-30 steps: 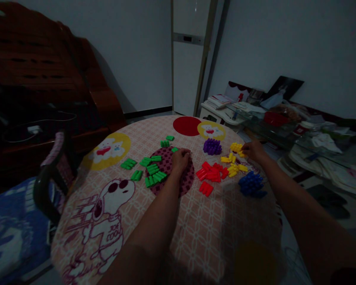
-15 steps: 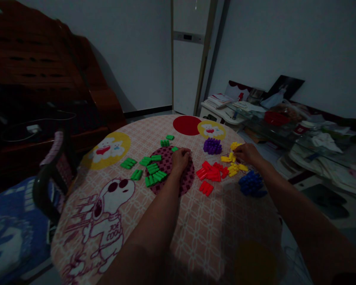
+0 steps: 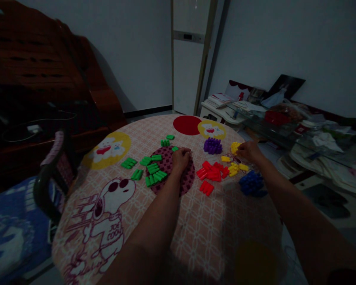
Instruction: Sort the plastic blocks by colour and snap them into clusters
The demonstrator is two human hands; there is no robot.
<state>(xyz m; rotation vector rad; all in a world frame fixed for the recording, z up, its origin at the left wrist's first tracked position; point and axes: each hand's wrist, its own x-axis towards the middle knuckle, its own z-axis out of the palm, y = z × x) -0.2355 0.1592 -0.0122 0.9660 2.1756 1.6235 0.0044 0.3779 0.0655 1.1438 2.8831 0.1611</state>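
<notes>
Currently: right hand (image 3: 250, 151), fingers bunched at the yellow cluster (image 3: 235, 148) on the table (image 3: 201, 237); grip, cannot tell. Left hand (image 3: 180, 159), loosely curled beside a green piece (image 3: 175, 149); contents, cannot tell. Risk: right forearm (image 3: 280, 194), swung low, might topple the blue pile (image 3: 250, 184) just beside it. Hard to make out: fingertips, for dimness. Cut off: both elbows.

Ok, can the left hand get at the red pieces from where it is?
Probably yes: the left hand is just left of the red pieces, with only patterned tablecloth showing between them; the right hand is by the yellow pieces.
</notes>
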